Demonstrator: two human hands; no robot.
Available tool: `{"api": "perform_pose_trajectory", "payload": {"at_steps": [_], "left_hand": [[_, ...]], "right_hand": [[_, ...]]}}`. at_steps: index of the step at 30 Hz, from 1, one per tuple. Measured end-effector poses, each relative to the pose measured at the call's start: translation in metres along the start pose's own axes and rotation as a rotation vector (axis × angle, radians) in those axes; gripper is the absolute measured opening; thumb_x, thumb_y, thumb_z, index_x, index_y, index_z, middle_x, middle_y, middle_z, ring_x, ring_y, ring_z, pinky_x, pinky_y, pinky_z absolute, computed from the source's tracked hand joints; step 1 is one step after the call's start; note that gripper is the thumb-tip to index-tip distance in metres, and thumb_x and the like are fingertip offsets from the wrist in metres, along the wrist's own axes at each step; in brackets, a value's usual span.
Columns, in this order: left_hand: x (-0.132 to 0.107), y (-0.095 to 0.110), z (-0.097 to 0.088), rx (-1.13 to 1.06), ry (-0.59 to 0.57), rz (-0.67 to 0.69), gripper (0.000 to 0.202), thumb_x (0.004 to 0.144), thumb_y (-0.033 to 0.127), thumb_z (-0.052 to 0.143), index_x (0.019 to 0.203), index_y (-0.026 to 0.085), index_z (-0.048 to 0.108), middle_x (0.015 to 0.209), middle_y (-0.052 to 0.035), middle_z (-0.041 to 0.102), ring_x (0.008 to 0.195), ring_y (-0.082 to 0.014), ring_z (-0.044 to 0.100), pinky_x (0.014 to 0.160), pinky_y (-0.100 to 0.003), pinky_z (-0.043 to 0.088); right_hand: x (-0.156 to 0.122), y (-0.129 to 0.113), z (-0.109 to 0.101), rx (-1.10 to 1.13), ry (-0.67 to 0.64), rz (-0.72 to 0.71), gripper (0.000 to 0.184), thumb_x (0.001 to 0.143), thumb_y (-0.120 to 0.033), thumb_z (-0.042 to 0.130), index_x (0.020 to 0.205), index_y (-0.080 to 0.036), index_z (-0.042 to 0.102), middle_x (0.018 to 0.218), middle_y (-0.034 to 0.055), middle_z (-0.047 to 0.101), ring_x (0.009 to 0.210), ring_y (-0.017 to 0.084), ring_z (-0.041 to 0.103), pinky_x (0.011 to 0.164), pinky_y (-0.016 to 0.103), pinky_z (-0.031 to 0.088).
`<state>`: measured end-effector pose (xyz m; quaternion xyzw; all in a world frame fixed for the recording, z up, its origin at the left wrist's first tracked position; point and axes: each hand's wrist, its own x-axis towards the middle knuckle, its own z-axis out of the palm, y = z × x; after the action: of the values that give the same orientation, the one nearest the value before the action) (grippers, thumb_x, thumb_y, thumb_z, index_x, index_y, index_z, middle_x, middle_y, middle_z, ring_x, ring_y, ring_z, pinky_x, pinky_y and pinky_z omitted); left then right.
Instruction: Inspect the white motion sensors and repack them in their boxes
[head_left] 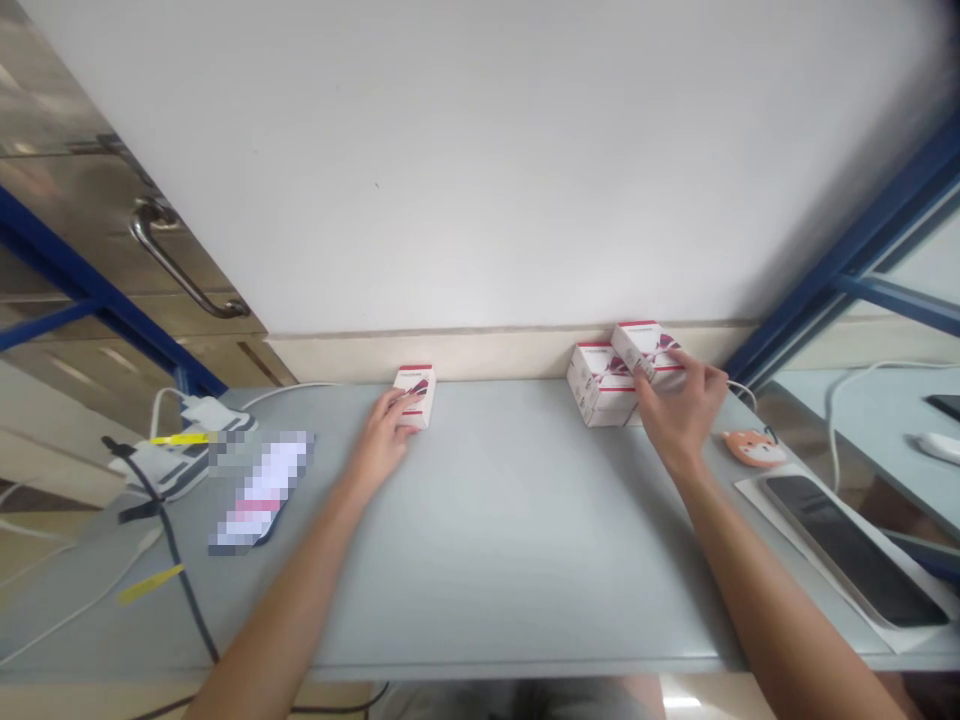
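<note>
Near the back of the grey desk, my left hand is closed around the lower part of a small white box with red edges and a dark red print. To the right stands a group of like boxes against the wall, stacked on one another. My right hand grips the upper box at the right of this group, thumb on its near side and fingers over its right side. My palm and fingers hide what lies beneath that box.
A phone with a blurred screen lies on the left, beside white power strips and cables. On the right are an orange animal-face item and a dark phone on a white sheet. Blue frame posts flank the desk.
</note>
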<state>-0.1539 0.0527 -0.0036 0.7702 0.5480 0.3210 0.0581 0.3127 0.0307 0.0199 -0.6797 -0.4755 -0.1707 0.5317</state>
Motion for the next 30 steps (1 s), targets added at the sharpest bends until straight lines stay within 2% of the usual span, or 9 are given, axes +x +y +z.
{"api": "perform_pose_trajectory", "payload": {"at_steps": [7, 12, 15, 18, 20, 22, 24, 27, 30], "left_hand": [[-0.002, 0.0, 0.006, 0.032, 0.039, -0.009, 0.05, 0.093, 0.011, 0.055, 0.14, 0.027, 0.064, 0.151, -0.0117, 0.055, 0.14, -0.0288, 0.057, 0.123, -0.051, 0.044], [-0.003, 0.027, 0.004, 0.069, 0.104, 0.017, 0.044, 0.088, 0.009, 0.064, 0.126, 0.028, 0.071, 0.146, -0.0106, 0.06, 0.146, -0.036, 0.051, 0.129, -0.073, 0.008], [-0.007, 0.054, 0.01, -0.235, 0.212, 0.049, 0.025, 0.092, 0.019, 0.066, 0.116, 0.024, 0.072, 0.132, -0.0116, 0.065, 0.137, -0.0326, 0.058, 0.128, -0.066, 0.024], [-0.016, 0.08, 0.024, -0.412, 0.161, 0.091, 0.032, 0.101, 0.033, 0.06, 0.132, 0.024, 0.062, 0.125, -0.0117, 0.068, 0.11, -0.023, 0.072, 0.103, -0.045, 0.058], [-0.023, 0.093, 0.035, -0.559, 0.06, 0.118, 0.053, 0.103, 0.042, 0.059, 0.151, 0.026, 0.045, 0.128, -0.0128, 0.069, 0.101, -0.0195, 0.076, 0.089, -0.036, 0.063], [-0.028, 0.101, 0.043, -0.799, -0.09, 0.137, 0.067, 0.099, 0.051, 0.066, 0.156, 0.027, 0.04, 0.138, -0.0164, 0.067, 0.115, -0.0235, 0.074, 0.094, -0.037, 0.063], [-0.032, 0.106, 0.048, -0.957, -0.136, 0.107, 0.069, 0.095, 0.057, 0.072, 0.152, 0.028, 0.045, 0.146, -0.0178, 0.063, 0.129, -0.0284, 0.069, 0.103, -0.042, 0.061], [-0.033, 0.107, 0.05, -0.996, -0.014, 0.015, 0.075, 0.09, 0.055, 0.078, 0.15, 0.031, 0.042, 0.145, -0.0154, 0.062, 0.129, -0.0286, 0.068, 0.104, -0.046, 0.06], [-0.034, 0.107, 0.047, -0.793, 0.145, 0.047, 0.09, 0.076, 0.047, 0.093, 0.149, 0.029, 0.044, 0.14, -0.0138, 0.064, 0.126, -0.0293, 0.068, 0.106, -0.047, 0.058]], "right_hand": [[-0.001, 0.002, 0.0, -0.018, 0.006, 0.007, 0.058, 0.087, -0.05, 0.073, 0.135, -0.018, 0.067, 0.12, 0.0153, 0.054, 0.118, 0.033, 0.054, 0.106, 0.051, 0.047], [-0.005, -0.004, 0.0, -0.016, 0.093, -0.1, 0.05, 0.085, -0.052, 0.077, 0.122, -0.019, 0.073, 0.12, 0.0138, 0.055, 0.117, 0.033, 0.056, 0.105, 0.054, 0.048], [-0.012, -0.022, -0.006, 0.105, 0.079, -0.216, 0.047, 0.083, -0.05, 0.081, 0.116, -0.019, 0.072, 0.121, 0.0154, 0.059, 0.12, 0.034, 0.058, 0.106, 0.056, 0.049], [-0.032, -0.055, -0.015, 0.331, -0.099, -0.294, 0.046, 0.084, -0.049, 0.08, 0.118, -0.022, 0.067, 0.117, 0.0138, 0.068, 0.12, 0.034, 0.064, 0.105, 0.055, 0.052], [-0.052, -0.08, -0.02, 0.531, -0.267, -0.261, 0.041, 0.086, -0.047, 0.079, 0.117, -0.023, 0.066, 0.116, 0.0129, 0.071, 0.115, 0.032, 0.068, 0.101, 0.05, 0.056], [-0.075, -0.099, -0.022, 0.698, -0.512, -0.183, 0.04, 0.088, -0.048, 0.078, 0.118, -0.024, 0.066, 0.12, 0.0119, 0.073, 0.108, 0.028, 0.071, 0.094, 0.044, 0.059], [-0.094, -0.11, -0.021, 0.782, -0.724, -0.049, 0.037, 0.095, -0.049, 0.071, 0.122, -0.025, 0.064, 0.121, 0.0106, 0.073, 0.106, 0.025, 0.071, 0.091, 0.042, 0.061], [-0.105, -0.109, -0.017, 0.757, -0.982, 0.018, 0.037, 0.106, -0.05, 0.053, 0.133, -0.025, 0.057, 0.129, 0.0113, 0.071, 0.113, 0.025, 0.07, 0.097, 0.045, 0.06], [-0.101, -0.1, -0.014, 0.641, -1.036, -0.21, 0.053, 0.105, -0.05, 0.056, 0.15, -0.025, 0.046, 0.153, 0.0171, 0.057, 0.133, 0.032, 0.061, 0.112, 0.057, 0.051]]}}
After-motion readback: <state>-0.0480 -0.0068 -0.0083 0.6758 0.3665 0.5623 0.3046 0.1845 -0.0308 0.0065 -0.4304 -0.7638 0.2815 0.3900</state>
